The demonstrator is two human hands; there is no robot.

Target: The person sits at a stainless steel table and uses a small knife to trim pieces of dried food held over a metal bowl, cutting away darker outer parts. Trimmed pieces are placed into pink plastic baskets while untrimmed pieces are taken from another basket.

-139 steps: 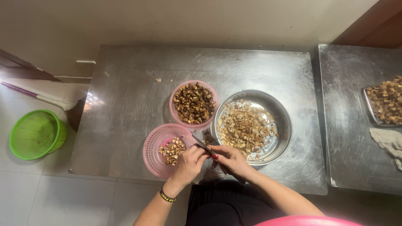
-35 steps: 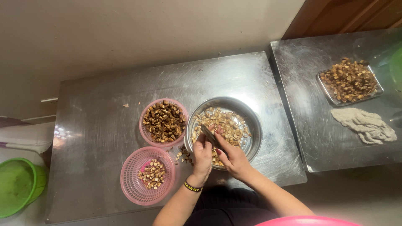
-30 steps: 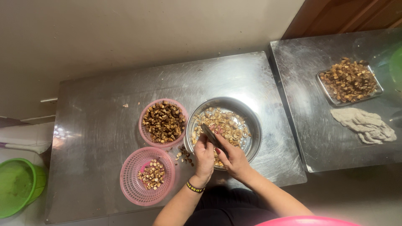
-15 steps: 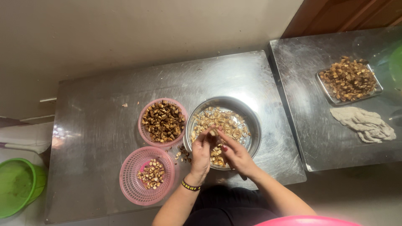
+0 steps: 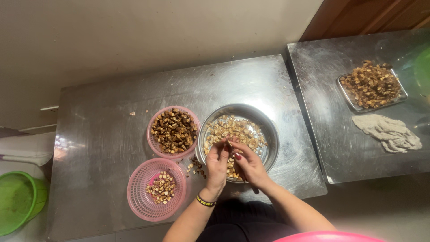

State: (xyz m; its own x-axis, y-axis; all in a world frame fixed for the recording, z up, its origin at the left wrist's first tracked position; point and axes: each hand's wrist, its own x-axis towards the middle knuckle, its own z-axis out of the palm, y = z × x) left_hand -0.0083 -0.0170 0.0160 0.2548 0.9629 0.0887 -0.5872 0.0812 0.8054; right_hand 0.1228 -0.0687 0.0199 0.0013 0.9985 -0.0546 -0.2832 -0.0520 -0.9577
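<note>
Both hands, the left hand (image 5: 217, 162) and right hand (image 5: 249, 166), have lifted together over the steel bowl (image 5: 268, 130), fingers now pinching one small nut piece (image 5: 229, 144).

Bare forearms, black-and-yellow beaded bracelet (image 5: 205, 201) on left wrist, red-painted nails (image 5: 238, 156) on right hand, dark clothing below.

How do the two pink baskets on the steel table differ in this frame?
The upper pink basket is heaped nearly full with dark brown pieces; the lower pink basket holds only a small, paler pile, with most of its mesh bare. The upper one sits right beside the steel bowl; the lower one lies farther from it, near the table's front edge. Both are round, pink, mesh-walled, and untouched by either hand.
</note>
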